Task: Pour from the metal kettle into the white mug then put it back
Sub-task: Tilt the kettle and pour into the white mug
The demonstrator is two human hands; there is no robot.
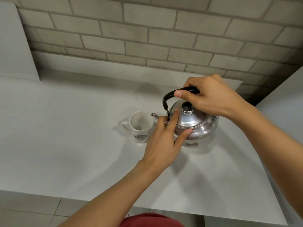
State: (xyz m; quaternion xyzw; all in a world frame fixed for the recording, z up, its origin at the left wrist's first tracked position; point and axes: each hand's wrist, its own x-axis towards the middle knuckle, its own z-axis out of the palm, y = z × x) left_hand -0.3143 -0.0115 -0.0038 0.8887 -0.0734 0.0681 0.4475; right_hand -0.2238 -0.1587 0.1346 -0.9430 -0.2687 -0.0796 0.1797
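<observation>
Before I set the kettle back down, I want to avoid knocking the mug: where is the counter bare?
The counter is bare left of the white mug out to the wall panel, and in front between the forearms. It is crowded around the metal kettle: its spout reaches the mug's rim, the left hand touches its body, and the right hand grips the handle.

The shiny metal kettle (195,123), black-handled and lidded, tilts its spout over the upright white mug (140,126).
</observation>
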